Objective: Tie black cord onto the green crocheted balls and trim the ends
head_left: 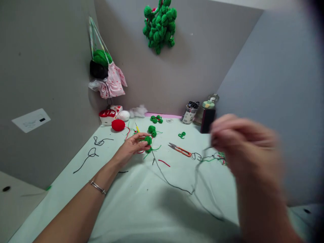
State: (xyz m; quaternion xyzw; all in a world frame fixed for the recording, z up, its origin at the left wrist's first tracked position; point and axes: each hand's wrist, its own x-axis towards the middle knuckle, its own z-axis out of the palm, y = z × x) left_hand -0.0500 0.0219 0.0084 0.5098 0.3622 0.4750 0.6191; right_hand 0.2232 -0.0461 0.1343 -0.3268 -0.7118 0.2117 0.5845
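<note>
My left hand [135, 144] is closed round a small green crocheted ball [148, 139], held above the table with thumb and fingers. A dark strand of yarn [169, 181] runs from the ball in a slack loop towards my right hand [238, 141]. That hand is raised at the right, close to the camera and blurred. Its thumb and fingers are pinched on the strand; whether a needle is there too cannot be made out. More green crocheted pieces [152, 130] lie just beyond my left hand. Orange-handled thread snips [180, 149] rest between the hands.
A red yarn ball [118, 125], a white ball [124, 115] and a box [110, 114] stand back left. Black yarn pieces [91, 155] lie left. Back right are a tin of pens [189, 114], a pump bottle [208, 105] and a dark upright block [207, 121]. Grey partitions surround the table.
</note>
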